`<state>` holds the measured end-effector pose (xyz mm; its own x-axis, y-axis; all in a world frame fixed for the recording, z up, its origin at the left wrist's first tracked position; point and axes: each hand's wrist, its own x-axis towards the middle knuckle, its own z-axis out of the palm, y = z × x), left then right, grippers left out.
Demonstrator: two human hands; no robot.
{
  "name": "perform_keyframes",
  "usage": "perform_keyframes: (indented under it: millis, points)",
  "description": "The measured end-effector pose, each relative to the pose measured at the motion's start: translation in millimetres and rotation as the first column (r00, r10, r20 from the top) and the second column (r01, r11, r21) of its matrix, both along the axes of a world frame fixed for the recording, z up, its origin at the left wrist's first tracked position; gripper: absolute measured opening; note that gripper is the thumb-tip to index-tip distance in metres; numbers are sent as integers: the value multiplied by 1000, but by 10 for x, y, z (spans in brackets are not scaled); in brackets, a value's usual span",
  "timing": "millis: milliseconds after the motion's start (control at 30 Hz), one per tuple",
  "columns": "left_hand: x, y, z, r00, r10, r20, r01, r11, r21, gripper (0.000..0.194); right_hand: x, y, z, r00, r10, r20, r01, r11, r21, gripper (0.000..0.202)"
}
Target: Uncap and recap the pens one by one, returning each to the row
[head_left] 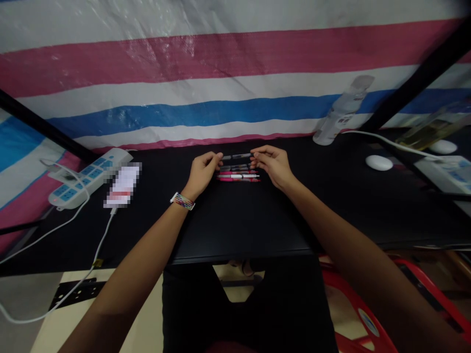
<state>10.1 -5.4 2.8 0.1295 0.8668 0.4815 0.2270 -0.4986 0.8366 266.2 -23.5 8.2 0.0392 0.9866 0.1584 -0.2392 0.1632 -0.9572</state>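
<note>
Indoors, both hands' grip pinches a dark pen (236,156) above a black table (239,220) before striped tarp (221,59).

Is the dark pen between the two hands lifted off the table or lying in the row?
Lifted: the dark pen is pinched at its ends by left hand and right hand, above the pen row.

Pen (236,156) ends hidden inside fingertips of left hand (203,171) and right hand (274,165). Row of pens (239,174) below: count and markings too small to tell. Card by power strip (88,175), far left, blurred out. Bottle (340,113) label unreadable. Red chair (371,314) cut off, near right.
</note>
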Motion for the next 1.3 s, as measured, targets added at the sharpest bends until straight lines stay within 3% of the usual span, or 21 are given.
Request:
perform_keyframes:
  millis: [67, 267, 367, 400, 467, 567, 700, 800, 867, 967, 1067, 1167, 1300]
  points:
    - [6, 5, -5, 999, -27, 44, 25, 999, 23, 20, -5, 4, 5, 1000, -6, -2, 6, 999, -39, 8]
    - [16, 9, -38, 991, -81, 108, 87, 995, -51, 18, -28, 6, 11, 1000, 8, -21, -9, 998, -64, 9]
    - [9, 7, -38, 996, -61, 67, 60, 998, 14, 42, -29, 5, 11, 1000, 0, -25, -2, 998, -68, 8]
    - [7, 6, -35, 996, -54, 64, 53, 998, 18, 41, -28, 4, 11, 1000, -1, -25, 0, 998, -69, 8]
    - [5, 3, -27, 997, -53, 64, 54, 998, -21, 18, -25, 3, 11, 1000, 4, -17, -6, 998, -67, 8]
    - [4, -3, -13, 996, -63, 58, 65, 997, -33, 15, -21, 1, 8, 1000, 6, -5, -6, 998, -67, 9]
    - [6, -12, -1, 999, -36, -3, 36, 998, 49, 41, -23, 0, 7, 1000, 1, -18, -3, 998, -68, 11]
    - [11, -14, 0, 1000, -14, 27, 14, 1000, -11, 20, -27, -4, 10, 999, 7, -31, -8, 999, -54, 13]
    - [13, -17, 4, 999, -14, 36, 15, 999, -36, 21, -29, -8, 14, 999, 7, -34, -9, 999, -51, 11]
    - [17, -33, 23, 1000, -8, 4, 8, 1000, 23, 12, -31, -14, 20, 1000, 2, -25, -3, 998, -60, 6]
    - [26, -54, 43, 999, 0, 40, -3, 997, 76, 30, -32, -21, 31, 1000, 2, -11, -2, 998, -66, 3]
    - [33, -49, 36, 993, 23, 116, -29, 999, 45, 50, -35, -34, 42, 1000, 7, -9, -7, 999, -46, 8]
    - [29, -18, 7, 990, 69, 121, -64, 997, -43, 18, -44, -45, 44, 1000, 21, -18, -22, 999, -33, 12]
